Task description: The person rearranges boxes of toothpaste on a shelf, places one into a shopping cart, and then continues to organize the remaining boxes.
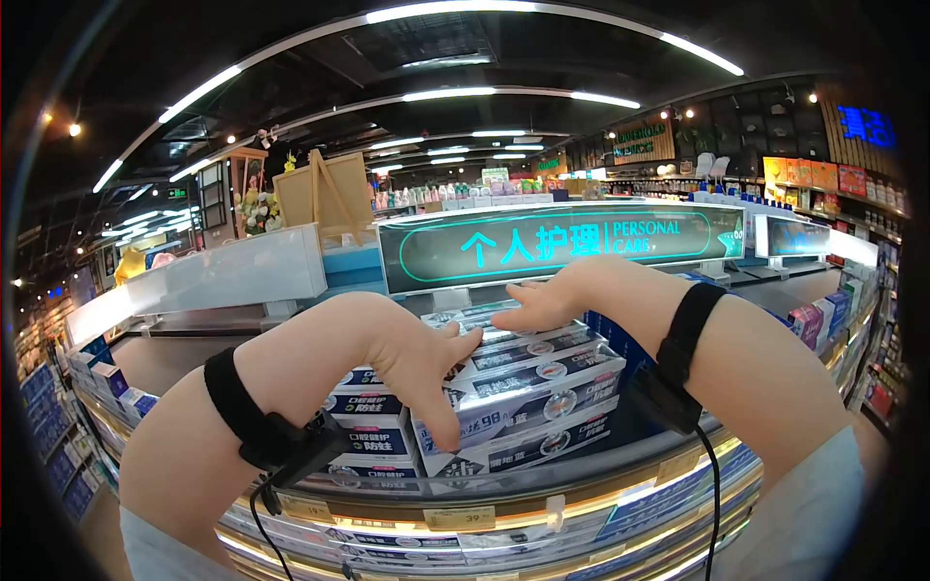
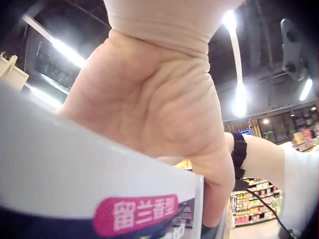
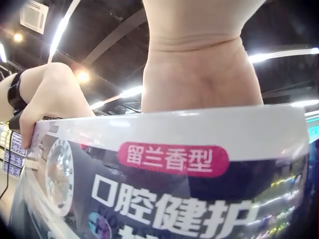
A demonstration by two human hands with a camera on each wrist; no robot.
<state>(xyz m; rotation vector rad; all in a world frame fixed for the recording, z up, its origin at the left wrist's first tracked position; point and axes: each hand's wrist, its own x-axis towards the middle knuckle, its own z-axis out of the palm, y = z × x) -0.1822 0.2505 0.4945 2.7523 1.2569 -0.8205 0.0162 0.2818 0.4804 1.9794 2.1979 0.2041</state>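
At the left, a white panel (image 1: 199, 278) stands behind the shelf (image 1: 165, 368). Next comes the left wrist with a black strap (image 1: 232, 395). To the right of this strap, small boxes (image 1: 373, 441) are piled, and they carry white letters on dark blue.

Then there is the left hand (image 1: 418, 366). Its fingers are apart and reach over the top of the big boxes (image 1: 523, 416), and its thumb points down along their front, near the left corner. The big boxes are stacked in the middle of the shelf, just beside the small boxes. They are white and blue, with a shiny surface. Below them, a price tag (image 1: 460, 520) is on the shelf edge. Behind them is a lit sign (image 1: 562, 247).

The right hand (image 1: 544, 305) is over the far part of the big boxes, with its fingers extended to the left; I cannot tell how firmly it touches. Its wrist has another strap (image 1: 690, 331).
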